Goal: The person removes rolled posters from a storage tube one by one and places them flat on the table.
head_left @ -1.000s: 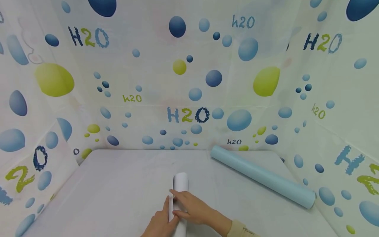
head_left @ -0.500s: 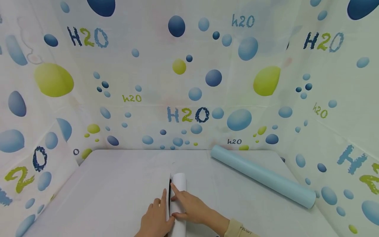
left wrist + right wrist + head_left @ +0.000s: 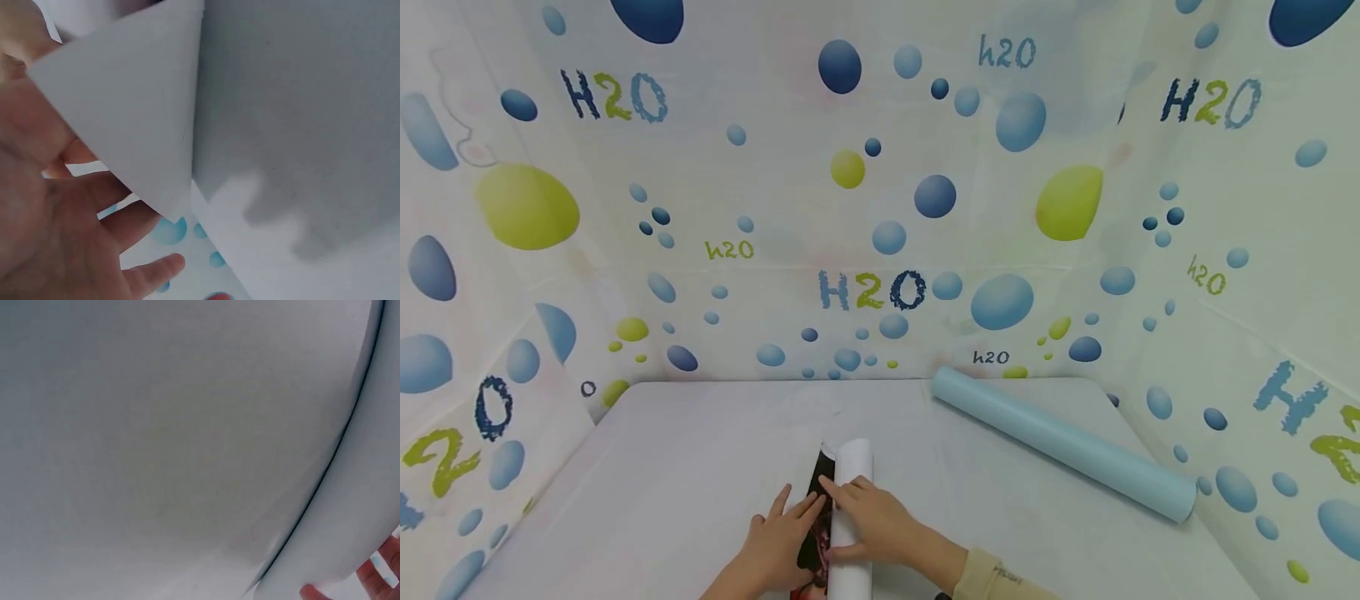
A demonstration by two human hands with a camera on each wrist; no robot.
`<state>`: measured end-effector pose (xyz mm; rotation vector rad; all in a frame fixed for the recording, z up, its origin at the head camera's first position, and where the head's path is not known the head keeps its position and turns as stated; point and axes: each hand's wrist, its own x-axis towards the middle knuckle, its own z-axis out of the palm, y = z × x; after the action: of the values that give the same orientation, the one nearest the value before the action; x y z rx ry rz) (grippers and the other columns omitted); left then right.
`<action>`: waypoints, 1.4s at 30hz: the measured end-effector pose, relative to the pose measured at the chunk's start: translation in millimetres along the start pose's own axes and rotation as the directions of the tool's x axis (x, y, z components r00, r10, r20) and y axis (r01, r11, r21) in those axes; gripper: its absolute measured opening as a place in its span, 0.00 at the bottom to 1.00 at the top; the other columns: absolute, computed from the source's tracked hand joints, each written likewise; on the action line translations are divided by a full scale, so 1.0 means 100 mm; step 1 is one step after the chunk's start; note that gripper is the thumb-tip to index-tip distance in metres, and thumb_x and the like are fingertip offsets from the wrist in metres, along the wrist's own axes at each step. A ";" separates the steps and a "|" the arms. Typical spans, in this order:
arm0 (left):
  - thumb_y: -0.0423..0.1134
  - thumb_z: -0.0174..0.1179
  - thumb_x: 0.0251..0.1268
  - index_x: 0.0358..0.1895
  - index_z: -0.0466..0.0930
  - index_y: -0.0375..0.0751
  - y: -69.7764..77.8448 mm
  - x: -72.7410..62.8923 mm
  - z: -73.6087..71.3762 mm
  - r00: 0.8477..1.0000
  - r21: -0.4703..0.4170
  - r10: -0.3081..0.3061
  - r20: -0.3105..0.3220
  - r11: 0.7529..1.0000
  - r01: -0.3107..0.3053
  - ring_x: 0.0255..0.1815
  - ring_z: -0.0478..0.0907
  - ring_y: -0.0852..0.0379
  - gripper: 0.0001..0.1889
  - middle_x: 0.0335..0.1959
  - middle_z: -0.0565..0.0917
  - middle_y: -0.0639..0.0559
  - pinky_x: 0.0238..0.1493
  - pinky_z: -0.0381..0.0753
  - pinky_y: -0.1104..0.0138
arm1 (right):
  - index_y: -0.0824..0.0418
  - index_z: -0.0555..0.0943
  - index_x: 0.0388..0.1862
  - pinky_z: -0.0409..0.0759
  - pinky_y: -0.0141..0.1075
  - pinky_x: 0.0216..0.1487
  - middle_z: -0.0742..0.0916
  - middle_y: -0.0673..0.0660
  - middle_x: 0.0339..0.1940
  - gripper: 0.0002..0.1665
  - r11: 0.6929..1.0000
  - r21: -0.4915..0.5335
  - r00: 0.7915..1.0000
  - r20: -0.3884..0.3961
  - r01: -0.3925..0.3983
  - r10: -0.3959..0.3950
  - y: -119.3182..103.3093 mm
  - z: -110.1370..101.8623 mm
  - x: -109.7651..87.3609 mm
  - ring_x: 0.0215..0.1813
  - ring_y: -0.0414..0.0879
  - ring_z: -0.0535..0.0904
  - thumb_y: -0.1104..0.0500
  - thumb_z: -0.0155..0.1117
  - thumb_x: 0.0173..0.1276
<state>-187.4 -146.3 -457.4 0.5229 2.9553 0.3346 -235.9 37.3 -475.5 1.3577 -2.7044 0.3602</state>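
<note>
A white paper roll lies lengthwise at the front middle of the table, partly unrolled on its left side. A strip of its dark printed face shows, with reddish shapes near the bottom. My left hand lies along the strip's left edge with fingers spread. In the left wrist view a white paper flap overlaps the fingers. My right hand holds the roll from above, thumb and index finger at its left side. Fingertips show at the curved white paper in the right wrist view.
A long light-blue roll lies diagonally on the right of the white table. A curtain printed with blue and green drops and H2O lettering encloses the back and sides.
The paper's left edge has been drawn leftward, baring the dark printed strip. My left hand has moved left and spread its fingers. The right hand stays on the roll.
</note>
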 end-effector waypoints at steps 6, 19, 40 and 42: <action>0.55 0.75 0.26 0.62 0.69 0.42 -0.01 0.01 0.07 0.993 0.051 -0.117 0.033 0.992 0.115 0.65 0.53 0.32 0.49 0.62 0.69 0.46 0.45 0.63 0.34 | 0.48 0.77 0.56 0.73 0.32 0.39 0.74 0.46 0.47 0.40 0.981 -0.192 0.999 0.042 0.016 -0.008 -0.05 0.04 0.04 0.47 0.40 0.65 0.25 0.50 0.54; 0.59 0.73 0.28 0.61 0.70 0.41 0.09 -0.01 0.07 0.967 0.111 -0.226 0.120 0.971 0.213 0.65 0.55 0.32 0.48 0.62 0.70 0.47 0.46 0.62 0.33 | 0.44 0.75 0.55 0.68 0.52 0.48 0.72 0.43 0.60 0.42 0.914 -0.402 0.979 0.160 -0.055 0.129 -0.16 0.00 -0.05 0.59 0.47 0.62 0.22 0.51 0.47; 0.58 0.74 0.28 0.60 0.71 0.38 0.07 -0.11 0.12 0.947 0.060 -0.278 0.163 0.961 0.272 0.65 0.54 0.33 0.48 0.62 0.71 0.49 0.48 0.61 0.33 | 0.44 0.71 0.56 0.60 0.64 0.56 0.73 0.41 0.61 0.48 0.895 -0.442 0.986 0.166 0.061 0.014 -0.09 -0.04 -0.20 0.71 0.50 0.53 0.19 0.54 0.39; 0.58 0.73 0.28 0.60 0.71 0.38 0.07 -0.13 0.11 0.948 0.065 -0.273 0.161 0.962 0.266 0.65 0.55 0.33 0.48 0.61 0.71 0.49 0.48 0.61 0.34 | 0.43 0.72 0.55 0.59 0.65 0.56 0.74 0.41 0.59 0.48 0.891 -0.450 0.987 0.158 0.063 0.010 -0.09 -0.06 -0.22 0.70 0.50 0.56 0.19 0.54 0.39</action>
<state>-171.6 -142.1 -465.8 0.1365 2.8226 0.1880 -215.6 50.7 -472.6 1.3195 -2.6421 -0.3813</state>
